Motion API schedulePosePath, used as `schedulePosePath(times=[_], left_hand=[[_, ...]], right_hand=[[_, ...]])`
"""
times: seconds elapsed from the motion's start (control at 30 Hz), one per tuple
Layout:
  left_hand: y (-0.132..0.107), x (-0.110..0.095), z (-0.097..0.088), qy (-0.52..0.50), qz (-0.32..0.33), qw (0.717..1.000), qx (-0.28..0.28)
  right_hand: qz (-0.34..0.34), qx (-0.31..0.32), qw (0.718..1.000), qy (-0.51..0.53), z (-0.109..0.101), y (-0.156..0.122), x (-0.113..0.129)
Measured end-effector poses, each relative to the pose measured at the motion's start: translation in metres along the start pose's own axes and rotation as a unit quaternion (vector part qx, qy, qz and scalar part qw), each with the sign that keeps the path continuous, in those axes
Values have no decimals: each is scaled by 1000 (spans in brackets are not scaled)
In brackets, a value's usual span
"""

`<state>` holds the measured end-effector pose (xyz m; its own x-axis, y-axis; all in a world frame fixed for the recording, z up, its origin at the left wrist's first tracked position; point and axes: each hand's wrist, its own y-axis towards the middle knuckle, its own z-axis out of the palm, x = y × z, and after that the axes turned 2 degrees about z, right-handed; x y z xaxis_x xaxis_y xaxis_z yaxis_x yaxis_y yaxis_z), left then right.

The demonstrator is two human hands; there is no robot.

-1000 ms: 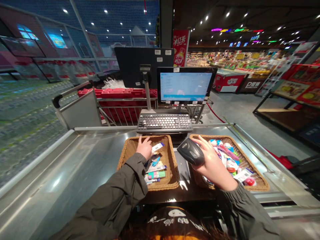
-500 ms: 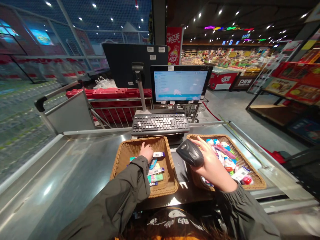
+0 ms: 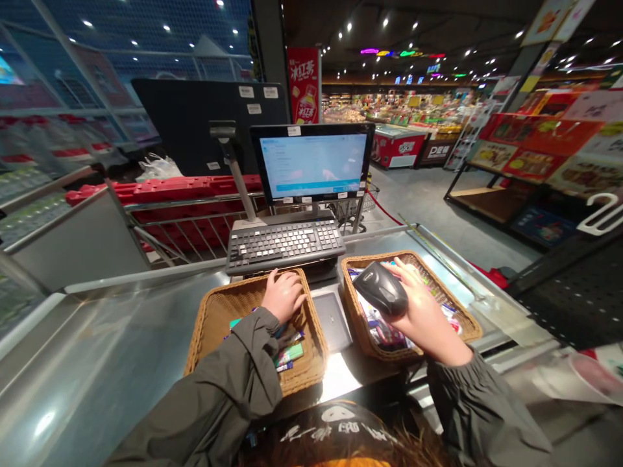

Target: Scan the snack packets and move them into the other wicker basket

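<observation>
My left hand [image 3: 283, 295] is over the right part of the left wicker basket [image 3: 210, 308], palm down. Its fingers are apart, and nothing shows in them. Small packets lie in that basket, among them a green pack [image 3: 291, 353]; my sleeve hides some of them. A black handheld barcode scanner [image 3: 381, 288] is gripped in my right hand [image 3: 428, 321], above the right wicker basket [image 3: 389, 354]. Colourful wrapped goods [image 3: 374, 318] fill this second basket, partly covered by the scanner and hand.
Behind the baskets stand a black keyboard [image 3: 287, 245] and a lit screen [image 3: 314, 165], with a second dark monitor [image 3: 195, 130] to the left. Metal counter [image 3: 111, 344] extends left. Boxed goods [image 3: 530, 155] sit on a rack at right.
The view has swung right, so the counter appears farther left. My left hand has lifted off the packets towards the basket's right side, fingers spreading. The scanner now covers more of the right basket.
</observation>
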<state>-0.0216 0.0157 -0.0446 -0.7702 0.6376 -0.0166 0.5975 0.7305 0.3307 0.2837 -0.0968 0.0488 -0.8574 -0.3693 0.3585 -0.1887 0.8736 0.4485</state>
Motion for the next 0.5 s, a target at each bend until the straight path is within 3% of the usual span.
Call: schedulePosePath(times=[0.1, 0.2, 0.5], left_hand=[[21, -24, -17, -25, 23, 999, -40], [42, -47, -22, -43, 47, 997, -49], [106, -109, 8, -82, 99, 992, 8]], right_hand=[[29, -30, 999, -11, -16, -8, -16], [49, -70, 996, -21, -32, -18, -31], [106, -113, 987, -49, -64, -56, -61]])
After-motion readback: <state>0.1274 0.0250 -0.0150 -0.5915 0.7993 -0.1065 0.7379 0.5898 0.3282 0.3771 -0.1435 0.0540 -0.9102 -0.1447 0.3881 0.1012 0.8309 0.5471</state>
